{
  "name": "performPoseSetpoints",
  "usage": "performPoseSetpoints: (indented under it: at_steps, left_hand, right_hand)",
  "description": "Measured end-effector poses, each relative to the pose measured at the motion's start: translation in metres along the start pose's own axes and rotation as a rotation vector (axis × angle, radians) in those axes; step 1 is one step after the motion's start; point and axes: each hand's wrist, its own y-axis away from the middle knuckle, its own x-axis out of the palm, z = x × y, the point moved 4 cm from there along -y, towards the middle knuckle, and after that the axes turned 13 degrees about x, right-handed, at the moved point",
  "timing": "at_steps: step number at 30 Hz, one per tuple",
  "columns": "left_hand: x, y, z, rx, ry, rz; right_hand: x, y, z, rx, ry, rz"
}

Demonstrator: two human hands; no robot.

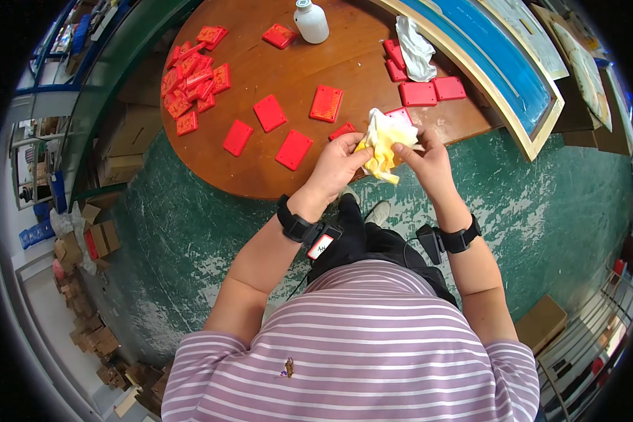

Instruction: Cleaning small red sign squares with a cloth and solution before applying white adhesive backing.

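Yellow-stained white rag (pixel 382 144) is bunched up between both hands, held over the near edge of the worktop (pixel 373 67). Left hand (pixel 339 163) pinches its left side, thumb against fingers. Right hand (pixel 429 160) grips its right side, thumb pressed onto the near face, fingers mostly hidden behind the cloth. Can't tell if anything sits inside the folds.

Just past the left hand's fingers: small red case (pixel 342 131), partly covered. Another red piece (pixel 401 114) peeks out behind the rag, mostly hidden.

Left of the left hand: three plain red cases (pixel 293 149) lying flat, spaced apart. Beyond that hand: a red case with gold print (pixel 326 103), flat.

Farther out to the left: heap of printed red cases (pixel 190 77), overlapping at odd angles. Well ahead of the hands: white bottle (pixel 312 24), upright, with a single printed red piece (pixel 278 36) just left of it.

Ahead and right of the right hand: two red cases side by side (pixel 418 94), then a crumpled white cloth (pixel 416 50) by more red cases (pixel 394 60). Farther right: wood-framed blue panel (pixel 496 60). Below the hands: scuffed green floor (pixel 190 239).
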Motion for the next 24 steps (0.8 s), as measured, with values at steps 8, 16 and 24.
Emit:
performPoseSetpoints:
  at_steps: [8,16,24]
  left_hand:
    - [0.003,0.008,0.031,-0.086,0.072,0.197]
    - [-0.057,-0.002,0.047,0.487,-1.344,-0.198]
    - [-0.076,-0.016,0.061,0.570,-1.418,-0.152]
  right_hand:
    - [-0.011,0.006,-0.030,0.173,-0.188,0.338]
    - [-0.018,-0.034,-0.045,0.074,0.251,-0.050]
    - [0.061,-0.050,-0.041,-0.716,0.845,-0.027]
